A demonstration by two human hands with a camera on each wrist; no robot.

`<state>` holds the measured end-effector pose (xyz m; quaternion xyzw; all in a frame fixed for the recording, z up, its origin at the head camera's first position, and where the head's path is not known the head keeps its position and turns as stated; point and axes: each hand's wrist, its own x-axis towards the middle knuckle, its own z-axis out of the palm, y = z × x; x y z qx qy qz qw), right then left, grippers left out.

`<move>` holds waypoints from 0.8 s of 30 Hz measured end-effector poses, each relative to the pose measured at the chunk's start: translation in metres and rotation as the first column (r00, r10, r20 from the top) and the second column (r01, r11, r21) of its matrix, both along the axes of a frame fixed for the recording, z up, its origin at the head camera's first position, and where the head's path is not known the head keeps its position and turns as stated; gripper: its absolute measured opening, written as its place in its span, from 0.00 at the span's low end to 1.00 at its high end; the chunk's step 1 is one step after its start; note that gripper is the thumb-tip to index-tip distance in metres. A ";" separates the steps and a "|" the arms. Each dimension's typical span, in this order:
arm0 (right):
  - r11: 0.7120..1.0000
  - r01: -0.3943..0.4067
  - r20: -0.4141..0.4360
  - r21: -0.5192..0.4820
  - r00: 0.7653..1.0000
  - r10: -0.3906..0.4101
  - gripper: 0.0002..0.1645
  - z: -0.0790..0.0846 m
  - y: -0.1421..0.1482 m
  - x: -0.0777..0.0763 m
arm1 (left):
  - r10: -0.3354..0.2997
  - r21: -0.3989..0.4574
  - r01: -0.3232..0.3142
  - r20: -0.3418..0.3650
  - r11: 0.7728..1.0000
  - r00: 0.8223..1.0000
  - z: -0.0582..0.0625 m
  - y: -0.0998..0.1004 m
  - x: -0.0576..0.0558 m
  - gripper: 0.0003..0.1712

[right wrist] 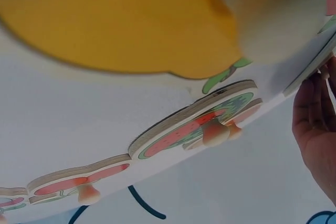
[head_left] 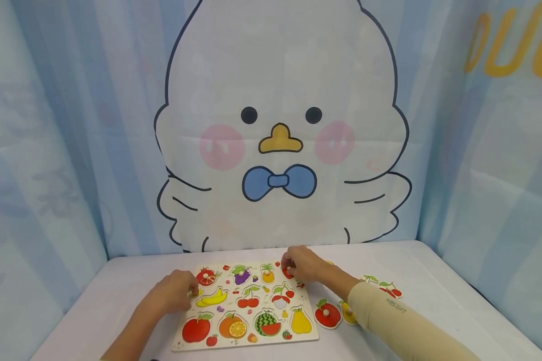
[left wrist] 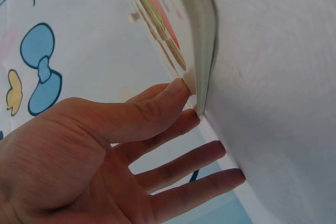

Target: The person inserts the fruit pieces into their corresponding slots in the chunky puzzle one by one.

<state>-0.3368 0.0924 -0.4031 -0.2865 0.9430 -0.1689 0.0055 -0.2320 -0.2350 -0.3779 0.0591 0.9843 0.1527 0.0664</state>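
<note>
A wooden fruit puzzle board [head_left: 248,342] lies on the table. My left hand [head_left: 176,291] is at its left edge. In the left wrist view the thumb [left wrist: 157,111] and index finger pinch the board's edge, close to a corner, while the other fingers stretch out straight. At the board's far right corner my right hand [head_left: 300,263] pinches a red fruit piece [head_left: 287,273], largely hidden by the fingers. The right wrist view shows those fingers [right wrist: 304,103] on a knob. Knobbed pomegranate [head_left: 205,277], grape [head_left: 241,275] and pineapple [head_left: 267,274] pieces sit along the far row.
Right of the board lie a red apple piece [head_left: 327,315], a yellow pear piece [head_left: 347,313] partly behind the sleeve, and a cherry piece [head_left: 390,290]. A watermelon piece [right wrist: 184,129] shows in the right wrist view. A duck-printed cloth [head_left: 280,215] hangs behind the table.
</note>
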 end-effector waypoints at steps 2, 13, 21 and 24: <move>1.000 -0.001 -0.001 0.000 1.000 0.001 0.05 0.001 0.000 0.002 | -0.002 -0.001 0.002 -0.002 1.000 1.000 0.000 0.000 0.000 0.12; 0.999 -0.050 0.037 0.000 0.998 0.050 0.09 0.007 0.005 0.005 | -0.003 0.000 0.003 -0.009 1.000 1.000 0.001 0.001 0.002 0.11; 0.992 -0.017 0.112 -0.124 0.993 0.031 0.12 0.007 0.010 0.003 | 0.006 0.004 -0.006 0.002 1.000 1.000 0.001 0.001 0.002 0.11; 0.987 -0.021 0.110 -0.156 0.993 0.038 0.12 0.008 0.014 0.003 | 0.001 0.004 -0.001 -0.007 1.000 1.000 0.001 0.001 0.002 0.11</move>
